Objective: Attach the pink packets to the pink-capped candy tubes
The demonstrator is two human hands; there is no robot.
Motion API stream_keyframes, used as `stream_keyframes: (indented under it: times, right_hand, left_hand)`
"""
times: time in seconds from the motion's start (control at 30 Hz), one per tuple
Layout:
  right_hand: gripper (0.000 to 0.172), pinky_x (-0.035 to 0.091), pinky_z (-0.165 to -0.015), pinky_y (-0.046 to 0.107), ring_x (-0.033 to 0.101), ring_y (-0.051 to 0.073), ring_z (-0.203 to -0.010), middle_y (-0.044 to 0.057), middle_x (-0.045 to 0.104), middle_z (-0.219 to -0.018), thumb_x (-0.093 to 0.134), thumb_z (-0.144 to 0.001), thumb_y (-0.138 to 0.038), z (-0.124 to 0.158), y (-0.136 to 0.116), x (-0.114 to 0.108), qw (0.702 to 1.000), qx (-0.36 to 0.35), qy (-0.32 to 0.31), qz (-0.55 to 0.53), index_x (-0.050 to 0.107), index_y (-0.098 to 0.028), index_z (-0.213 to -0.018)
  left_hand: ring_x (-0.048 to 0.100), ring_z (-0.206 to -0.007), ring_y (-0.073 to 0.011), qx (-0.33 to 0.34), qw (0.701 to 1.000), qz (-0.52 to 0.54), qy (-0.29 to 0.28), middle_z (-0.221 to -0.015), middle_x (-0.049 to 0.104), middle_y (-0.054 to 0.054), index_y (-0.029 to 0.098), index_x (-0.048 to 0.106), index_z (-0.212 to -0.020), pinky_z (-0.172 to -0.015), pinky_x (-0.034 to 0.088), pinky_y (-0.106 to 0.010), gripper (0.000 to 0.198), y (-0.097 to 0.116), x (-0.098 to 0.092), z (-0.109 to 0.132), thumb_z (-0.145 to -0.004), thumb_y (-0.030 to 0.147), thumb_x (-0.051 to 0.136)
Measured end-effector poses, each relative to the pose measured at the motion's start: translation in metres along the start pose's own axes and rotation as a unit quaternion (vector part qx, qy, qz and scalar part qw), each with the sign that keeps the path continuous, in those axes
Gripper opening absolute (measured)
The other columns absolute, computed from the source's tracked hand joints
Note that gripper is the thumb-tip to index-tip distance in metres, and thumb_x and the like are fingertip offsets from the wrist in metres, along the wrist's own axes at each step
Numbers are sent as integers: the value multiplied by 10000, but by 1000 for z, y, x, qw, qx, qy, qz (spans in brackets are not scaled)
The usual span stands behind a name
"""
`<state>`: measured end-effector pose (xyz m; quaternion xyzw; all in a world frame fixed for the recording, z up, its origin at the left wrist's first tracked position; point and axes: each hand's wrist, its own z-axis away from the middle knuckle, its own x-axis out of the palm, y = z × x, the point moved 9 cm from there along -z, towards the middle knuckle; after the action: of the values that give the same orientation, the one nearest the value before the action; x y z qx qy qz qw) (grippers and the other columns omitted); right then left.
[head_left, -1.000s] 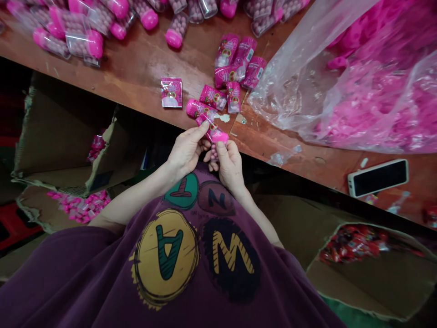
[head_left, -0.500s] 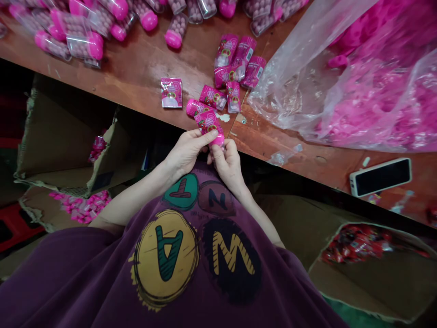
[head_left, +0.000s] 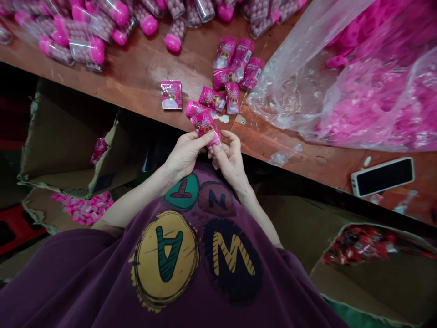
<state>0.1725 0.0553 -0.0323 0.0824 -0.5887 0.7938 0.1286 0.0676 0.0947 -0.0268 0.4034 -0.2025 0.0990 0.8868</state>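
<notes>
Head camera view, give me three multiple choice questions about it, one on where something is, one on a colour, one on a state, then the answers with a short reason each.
1. Where does the phone lie?
A. on the wooden table's right part
B. inside the cardboard box at the left
C. on the person's lap

2. What colour are the caps of the clear tubes at the table's far edge?
A. green
B. pink
C. white

3. How is the labelled pink tube held?
A. lying loose on the table, untouched
B. by the left hand alone
C. between both hands, above the table edge

Answers:
1 A, it rests screen up on the wooden table, right of the clear plastic bag.
2 B, each tube ends in a pink cap.
3 C, the left hand and the right hand both have fingers on it.
</notes>
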Motion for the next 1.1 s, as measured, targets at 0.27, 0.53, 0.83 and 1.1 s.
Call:
stream_keyframes:
  times: [0.27, 0.53, 0.83, 1.1]
  right_hand:
    - [614, 388, -470, 287, 443, 124, -520, -59, 538, -764, 573, -1006, -639, 8, 2, 6, 999, -3, -35, 23, 294, -345, -1467]
    - [630, 399, -454, 297, 422, 124, -490, -52, 551, -746, 561, -999, -653, 5, 5, 10, 999, 14, -28, 36, 316, -332, -1483]
    - [593, 383, -396, 268, 365, 97, -453, -66, 508, -761, 554, -1010, -633, 7, -2, 14, 1000, -6, -24, 8, 320, -350, -1476]
    - [644, 503, -495, 329, 474, 127, -521, -25, 567, -839, 550, -1011, -642, 5, 7, 5, 996, -22, -45, 71, 320, -335, -1527]
  left_hand:
    - [640, -678, -99, -20, 999, 25, -12, -742, 718, -25, 132, 734, -783, -740, 522, -242, 286, -8, -1, -2, -848, 375, 870]
    - [689, -741, -132, -29, 998, 48, -11, -815, 774, -70, 111, 775, -830, -799, 536, -268, 262, -12, -6, -1, -871, 359, 850]
    - [683, -687, -152, -45, 994, 38, -89, -768, 745, -58, 138, 769, -870, -700, 570, -282, 273, -15, 5, 6, -912, 406, 800]
    - [575, -528, -95, -28, 998, 14, -56, -585, 590, -5, 118, 678, -696, -550, 509, -220, 313, -15, 5, 5, -930, 295, 784]
